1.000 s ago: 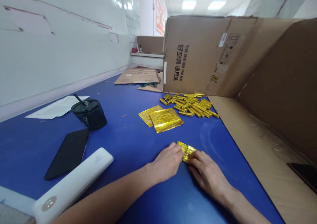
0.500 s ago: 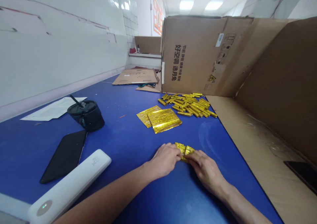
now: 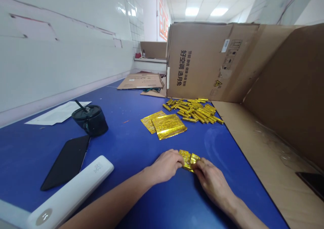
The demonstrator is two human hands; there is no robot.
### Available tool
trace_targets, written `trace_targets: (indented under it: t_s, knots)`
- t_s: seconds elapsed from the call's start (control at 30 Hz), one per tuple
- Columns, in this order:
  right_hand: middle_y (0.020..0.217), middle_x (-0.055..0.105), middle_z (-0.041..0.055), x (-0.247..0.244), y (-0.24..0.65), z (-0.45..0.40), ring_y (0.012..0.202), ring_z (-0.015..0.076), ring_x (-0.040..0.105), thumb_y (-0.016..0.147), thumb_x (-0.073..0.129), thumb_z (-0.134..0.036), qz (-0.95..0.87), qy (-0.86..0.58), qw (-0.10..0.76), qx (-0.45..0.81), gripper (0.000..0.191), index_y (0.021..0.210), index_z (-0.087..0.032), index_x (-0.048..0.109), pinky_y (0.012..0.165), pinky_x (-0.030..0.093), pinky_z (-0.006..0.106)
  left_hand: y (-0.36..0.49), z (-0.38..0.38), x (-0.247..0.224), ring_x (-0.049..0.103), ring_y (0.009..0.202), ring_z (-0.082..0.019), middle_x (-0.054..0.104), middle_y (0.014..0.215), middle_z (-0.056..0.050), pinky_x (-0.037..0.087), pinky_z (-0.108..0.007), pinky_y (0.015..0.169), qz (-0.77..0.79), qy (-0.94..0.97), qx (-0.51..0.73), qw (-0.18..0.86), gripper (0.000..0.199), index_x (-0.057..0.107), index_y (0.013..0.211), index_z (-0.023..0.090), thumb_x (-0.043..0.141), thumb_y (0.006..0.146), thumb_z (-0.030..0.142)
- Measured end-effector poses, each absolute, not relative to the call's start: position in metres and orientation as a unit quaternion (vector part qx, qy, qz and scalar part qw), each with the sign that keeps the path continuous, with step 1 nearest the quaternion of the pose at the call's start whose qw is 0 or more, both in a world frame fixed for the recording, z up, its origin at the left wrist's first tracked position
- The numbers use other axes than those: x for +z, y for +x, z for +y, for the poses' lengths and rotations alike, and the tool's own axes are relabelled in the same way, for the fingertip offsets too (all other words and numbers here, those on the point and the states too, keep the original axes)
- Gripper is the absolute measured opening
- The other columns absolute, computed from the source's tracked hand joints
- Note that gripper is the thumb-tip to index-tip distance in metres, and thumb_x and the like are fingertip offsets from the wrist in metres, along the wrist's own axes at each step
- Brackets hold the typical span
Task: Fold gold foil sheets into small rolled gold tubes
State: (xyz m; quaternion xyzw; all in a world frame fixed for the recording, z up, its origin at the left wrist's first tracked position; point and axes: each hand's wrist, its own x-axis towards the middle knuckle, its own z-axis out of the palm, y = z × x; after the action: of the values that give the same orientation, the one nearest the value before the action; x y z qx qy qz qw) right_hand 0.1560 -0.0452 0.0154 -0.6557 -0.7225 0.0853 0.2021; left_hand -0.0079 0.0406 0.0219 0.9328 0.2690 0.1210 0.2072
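A folded gold foil packet (image 3: 189,160) lies on the blue table (image 3: 121,148), held between my hands. My left hand (image 3: 165,167) presses its fingertips against the packet's left edge. My right hand (image 3: 212,181) pinches the packet's right end, and its fingers hide part of the foil. Farther ahead lie a flat gold foil sheet (image 3: 168,126) overlapping a second sheet (image 3: 150,121). Beyond them is a pile of several rolled gold foil sticks (image 3: 194,110).
On the left stand a black lidded tumbler with a straw (image 3: 90,121), a black phone (image 3: 66,162), a white oblong device (image 3: 71,192) and papers (image 3: 59,113). A cardboard box panel (image 3: 199,61) rises behind the pile, and cardboard (image 3: 265,154) lies beyond the table's right edge.
The view has shifted slightly. Both hands stay on the foil packet, which has turned only a little between them. The sheets and sticks have not visibly moved.
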Motion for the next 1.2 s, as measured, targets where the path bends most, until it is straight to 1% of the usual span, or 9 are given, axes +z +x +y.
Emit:
trace_targets:
  t_s: [0.2, 0.3, 0.43, 0.57, 0.8, 0.97, 1.2]
  knots:
    - [0.078, 0.06, 0.0054, 0.0138, 0.1567, -0.0458, 0.072, 0.018, 0.056, 0.079, 0.037, -0.01, -0.729, -0.656, 0.179, 0.081, 0.02, 0.078, -0.02, 0.055, 0.065, 0.043, 0.028, -0.0042, 0.0375, 0.0201, 0.051, 0.078, -0.016, 0.056, 0.078, -0.001, 0.038, -0.026, 0.07, 0.311, 0.93, 0.103, 0.168, 0.019, 0.061, 0.081, 0.023, 0.043, 0.08, 0.019]
    - [0.078, 0.061, 0.0046, 0.015, 0.1564, -0.0469, 0.072, 0.0182, 0.057, 0.079, 0.038, -0.012, -0.721, -0.667, 0.168, 0.078, 0.018, 0.079, -0.021, 0.054, 0.063, 0.043, 0.027, -0.0024, 0.037, 0.0199, 0.051, 0.077, -0.017, 0.057, 0.078, -0.001, 0.039, -0.026, 0.067, 0.324, 0.928, 0.096, 0.156, 0.019, 0.059, 0.08, 0.021, 0.041, 0.08, 0.019]
    - [0.074, 0.062, 0.0015, 0.0178, 0.1559, -0.0477, 0.066, 0.0174, 0.057, 0.078, 0.039, -0.014, -0.704, -0.685, 0.168, 0.079, 0.014, 0.074, -0.022, 0.05, 0.056, 0.042, 0.026, 0.0, 0.0356, 0.0196, 0.053, 0.074, -0.018, 0.058, 0.077, -0.002, 0.039, -0.027, 0.064, 0.352, 0.918, 0.106, 0.145, 0.014, 0.055, 0.083, 0.019, 0.041, 0.08, 0.021]
    - [0.073, 0.061, 0.0013, 0.0171, 0.1581, -0.0462, 0.066, 0.0168, 0.057, 0.079, 0.039, -0.013, -0.706, -0.681, 0.169, 0.097, 0.016, 0.073, -0.022, 0.051, 0.058, 0.042, 0.025, 0.0015, 0.0322, 0.0199, 0.053, 0.074, -0.019, 0.057, 0.078, -0.004, 0.039, -0.029, 0.065, 0.379, 0.913, 0.097, 0.118, 0.013, 0.053, 0.083, 0.019, 0.042, 0.08, 0.023]
    - [0.073, 0.061, 0.003, 0.0125, 0.1612, -0.0447, 0.065, 0.017, 0.056, 0.079, 0.04, -0.014, -0.714, -0.671, 0.175, 0.1, 0.015, 0.072, -0.02, 0.052, 0.058, 0.042, 0.026, 0.0003, 0.0309, 0.0197, 0.052, 0.076, -0.02, 0.055, 0.08, -0.005, 0.04, -0.03, 0.066, 0.377, 0.917, 0.087, 0.096, 0.014, 0.052, 0.084, 0.018, 0.04, 0.081, 0.022]
    - [0.072, 0.06, 0.0023, 0.0115, 0.1607, -0.0471, 0.064, 0.0165, 0.056, 0.079, 0.041, -0.015, -0.716, -0.669, 0.18, 0.084, 0.014, 0.072, -0.02, 0.052, 0.057, 0.041, 0.025, -0.0003, 0.0315, 0.0182, 0.051, 0.076, -0.02, 0.054, 0.081, -0.004, 0.04, -0.03, 0.067, 0.358, 0.924, 0.093, 0.094, 0.012, 0.051, 0.085, 0.018, 0.04, 0.082, 0.023]
    - [0.074, 0.057, 0.0016, 0.0098, 0.1627, -0.0474, 0.064, 0.0147, 0.055, 0.08, 0.038, -0.015, -0.715, -0.669, 0.182, 0.09, 0.016, 0.074, -0.021, 0.051, 0.058, 0.04, 0.025, 0.0009, 0.0304, 0.0173, 0.048, 0.076, -0.019, 0.053, 0.081, -0.003, 0.039, -0.029, 0.066, 0.355, 0.927, 0.089, 0.083, 0.01, 0.049, 0.086, 0.019, 0.041, 0.08, 0.016]
